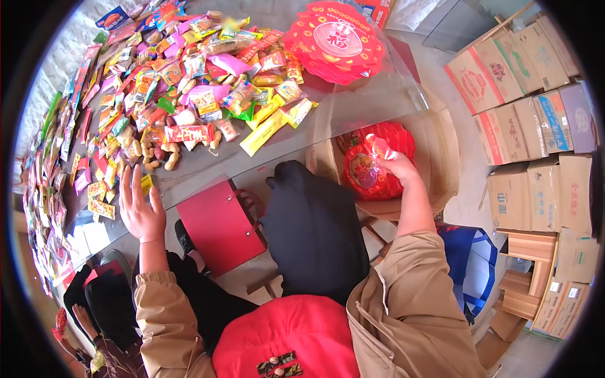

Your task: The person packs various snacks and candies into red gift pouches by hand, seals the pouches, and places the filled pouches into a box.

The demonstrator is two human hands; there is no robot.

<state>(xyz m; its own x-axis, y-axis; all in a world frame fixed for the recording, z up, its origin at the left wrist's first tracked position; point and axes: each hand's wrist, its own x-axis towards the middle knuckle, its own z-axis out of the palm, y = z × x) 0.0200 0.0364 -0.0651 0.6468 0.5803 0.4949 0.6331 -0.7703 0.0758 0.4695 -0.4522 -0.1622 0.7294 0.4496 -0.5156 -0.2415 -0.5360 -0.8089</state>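
Observation:
My left hand [142, 208] is at the near edge of the glass table, fingers apart and holding nothing, beside the pile of wrapped snacks and peanuts [189, 133]. Over an open cardboard box [440, 157] on the right, my right hand [397, 165] has its fingers closed on a small red-and-white packet [380, 146]. Beneath that hand, red round packages with gold print [372, 183] lie inside the box. A stack of red scalloped round sheets [337, 41] rests on the table's far right part.
A red gift bag [222, 228] stands below the table edge. Stacked cardboard boxes [513, 129] line the right side, with a blue bag [463, 264] nearer me. Another person's hand [85, 320] shows at lower left. The glass table edge [378, 121] overhangs the open box.

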